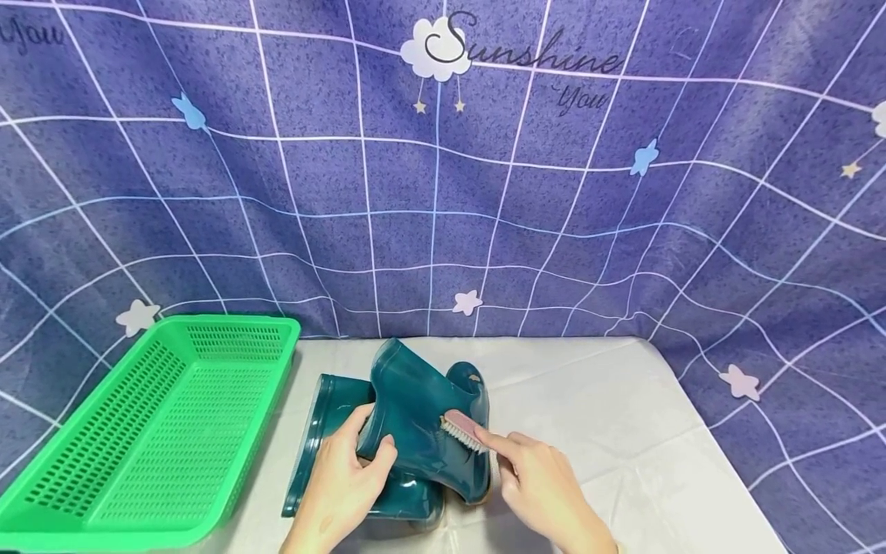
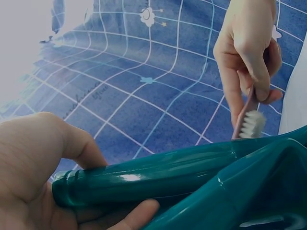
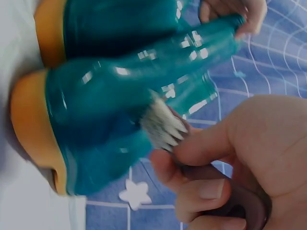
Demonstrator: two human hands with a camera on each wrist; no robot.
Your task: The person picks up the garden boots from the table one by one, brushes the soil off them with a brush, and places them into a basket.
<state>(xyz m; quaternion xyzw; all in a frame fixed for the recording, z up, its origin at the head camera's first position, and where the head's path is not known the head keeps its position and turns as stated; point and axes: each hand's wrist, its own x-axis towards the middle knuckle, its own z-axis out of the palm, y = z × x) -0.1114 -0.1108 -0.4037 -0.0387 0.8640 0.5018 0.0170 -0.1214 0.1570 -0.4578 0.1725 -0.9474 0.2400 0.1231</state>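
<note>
"Sunshine You" lettering (image 1: 543, 58) sits behind the upper boot (image 1: 415, 404), which leans over a lower boot (image 1: 346, 400); left fingers (image 1: 353, 423) grip it, right fingers (image 1: 501, 444) pinch a brush (image 1: 464, 425) against it; surface (image 1: 595, 408) runs right, edgeward.

Blue-violet patterned cloth (image 1: 477, 181) around a white surface (image 1: 644, 462).
Gridded with wavy white and pale-blue lines, the cloth hangs behind the surface and along both sides, printed with a white cloud (image 1: 431, 58), small gold stars (image 1: 420, 107), dark script (image 1: 554, 58) reading "Sunshine You", and scattered blue stars (image 1: 644, 158) and pale stars (image 1: 467, 302). Faint creases cross the surface; white glare (image 2: 24, 57) fills the left wrist view's upper left corner.
</note>
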